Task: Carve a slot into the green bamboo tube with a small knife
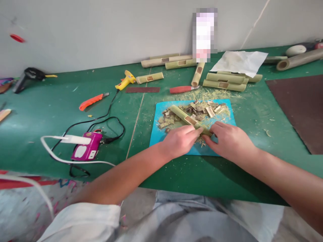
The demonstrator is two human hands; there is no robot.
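Well, left hand [182, 140] and, seemingly, right hand [230, 139] grip bamboo [180, 114] inside mat [155, 134] edges.

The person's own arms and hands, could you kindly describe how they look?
The left hand and right hand are ungloved, and both forearms are bare; no watch or bracelet shows. On the left, a loose, pale grey-white fabric sleeve ends in a straight hem. Any right sleeve is out of view.

Green bamboo tube [178, 112] is slanting forward-left from the left grip [182, 138], rectangular cutout [190, 120] facing up just beyond it.
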